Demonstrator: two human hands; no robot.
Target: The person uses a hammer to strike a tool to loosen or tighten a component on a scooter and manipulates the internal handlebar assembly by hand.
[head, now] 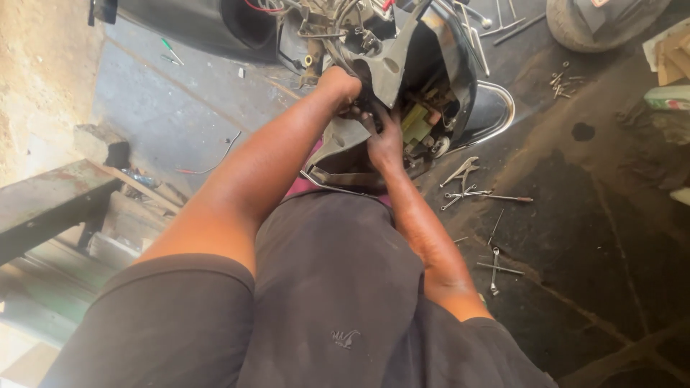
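Down on the concrete floor (180, 115), a stripped scooter body (431, 79) lies open with its black panels pulled back, and both hands are pushed into the gap in its middle. The left hand (339, 82) comes in from above, fist-like, its fingers curled round something dark at the edge of a grey plastic panel (392, 72); what exactly it grips is hidden, though it looks closed on the panel's lower edge or on a part just behind it. The right hand (384, 140) sits just below and touching the same spot, fingers bent up into the opening, so I cannot tell whether it clamps anything or only presses against it. Right beside the right hand, inside the shell, a yellow-green block (415, 123) shows among wires and small metal parts. A chrome rail (503, 108) curves round the right side of the body.

On the dark, oil-stained floor to the right of the right forearm lie loose tools: pliers (461, 171) with their handles spread, a long screwdriver (496, 196) just below them, and a few spanners (494, 269) further toward the person. More long metal tools (478, 36) rest near the top edge, beside a tyre (596, 25). To the left, a small green-handled screwdriver (171, 52) lies well apart from the work, a thin wire (215, 162) trails across the concrete, and a worn green metal beam (50, 201) crosses the lower left corner.
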